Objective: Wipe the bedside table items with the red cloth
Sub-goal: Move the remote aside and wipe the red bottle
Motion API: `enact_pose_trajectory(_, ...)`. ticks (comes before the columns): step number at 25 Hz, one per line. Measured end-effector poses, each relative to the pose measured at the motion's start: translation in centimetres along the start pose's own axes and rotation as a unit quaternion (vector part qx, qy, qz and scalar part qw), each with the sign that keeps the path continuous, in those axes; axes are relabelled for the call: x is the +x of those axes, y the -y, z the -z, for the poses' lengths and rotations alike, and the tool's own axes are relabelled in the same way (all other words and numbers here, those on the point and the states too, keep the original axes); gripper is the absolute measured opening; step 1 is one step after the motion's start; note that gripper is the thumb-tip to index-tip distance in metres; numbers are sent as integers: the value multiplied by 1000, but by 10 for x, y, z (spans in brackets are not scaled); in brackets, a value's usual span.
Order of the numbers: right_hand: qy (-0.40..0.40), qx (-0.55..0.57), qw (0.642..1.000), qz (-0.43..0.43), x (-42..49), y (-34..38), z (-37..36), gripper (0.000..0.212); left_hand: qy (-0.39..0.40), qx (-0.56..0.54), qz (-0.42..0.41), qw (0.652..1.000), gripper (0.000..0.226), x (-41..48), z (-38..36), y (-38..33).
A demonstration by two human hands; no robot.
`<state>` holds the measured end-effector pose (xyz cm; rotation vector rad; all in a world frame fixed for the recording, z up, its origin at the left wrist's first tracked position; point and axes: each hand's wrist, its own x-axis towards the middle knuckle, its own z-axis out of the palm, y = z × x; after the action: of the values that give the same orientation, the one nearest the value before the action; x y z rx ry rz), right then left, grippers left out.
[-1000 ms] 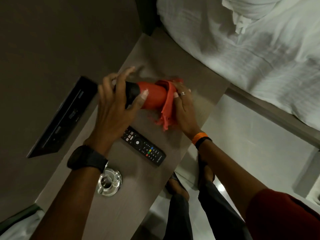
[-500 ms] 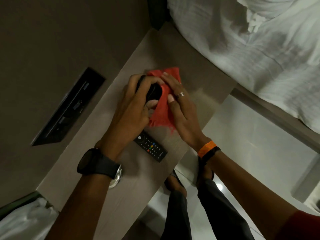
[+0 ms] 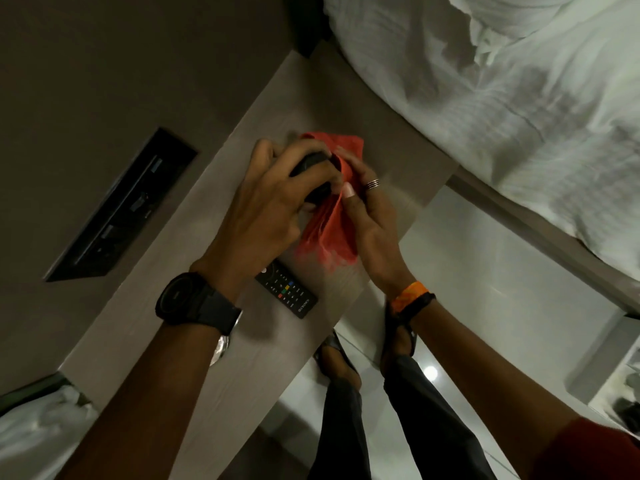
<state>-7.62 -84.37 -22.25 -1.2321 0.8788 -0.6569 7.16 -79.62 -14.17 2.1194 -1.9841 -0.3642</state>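
My left hand [image 3: 263, 209] grips the black top end of a bottle [image 3: 313, 168] over the middle of the wooden bedside table [image 3: 145, 317]. The bottle's red body is hidden under the red cloth [image 3: 329, 233], which my right hand [image 3: 370, 216] presses around it. The cloth's fringed end hangs down toward the table. A black remote control [image 3: 289, 294] lies on the table just below my hands, partly covered by my left wrist. A glass ashtray [image 3: 221, 344] peeks out from under my left forearm.
A dark switch panel [image 3: 121, 206] is set into the wall left of the table. A bed with white sheets [image 3: 502, 98] borders the table's far right side. My feet in sandals [image 3: 398, 341] stand on the pale tiled floor.
The bottle has turned from lying sideways with its red body showing to being wrapped in the cloth, black end toward me. Both hands have closed in around it.
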Motion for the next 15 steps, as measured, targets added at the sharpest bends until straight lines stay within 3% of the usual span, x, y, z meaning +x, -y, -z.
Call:
enact_pose_trajectory(5, -40, -85, 993, -75, 44, -11, 34, 28, 12, 23, -18, 1000, 49, 31, 3, 4)
enact_pose_trajectory(9, -101, -39, 988, -112, 50, -6, 69, 25, -1, 20, 33, 999, 43, 40, 1, -6)
enact_pose_trajectory(13, -171, 1, 971, -165, 19, -10, 100, 27, -21, 29, 50, 998, 58, 47, 0, -18)
enact_pose_trajectory(15, -173, 2, 968, -181, 5, -11, 107, 26, -26, 50, 69, 996, 83, 42, -2, -19)
